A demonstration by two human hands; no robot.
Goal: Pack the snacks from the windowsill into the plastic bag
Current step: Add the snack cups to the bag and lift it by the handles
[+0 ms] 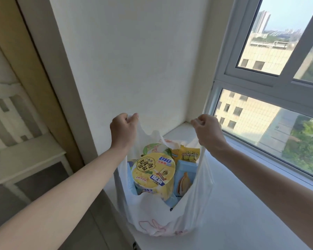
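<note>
A white plastic bag [152, 215] stands on the white windowsill [242, 213], stretched open between my hands. My left hand [122, 129] grips its left handle and my right hand [207, 130] grips its right handle, both raised above the bag. Inside lie a yellow instant noodle cup [153, 173] on top, a light blue box with a sandwich-biscuit picture [185, 175], a yellow snack packet [191, 153] and a greenish pack [154, 147] behind the cup. More items below are hidden.
A white wall [134, 60] rises behind the bag and a window [271, 98] runs along the sill's right side. On the left stand a door frame [31, 60] and a pale side table [31, 157].
</note>
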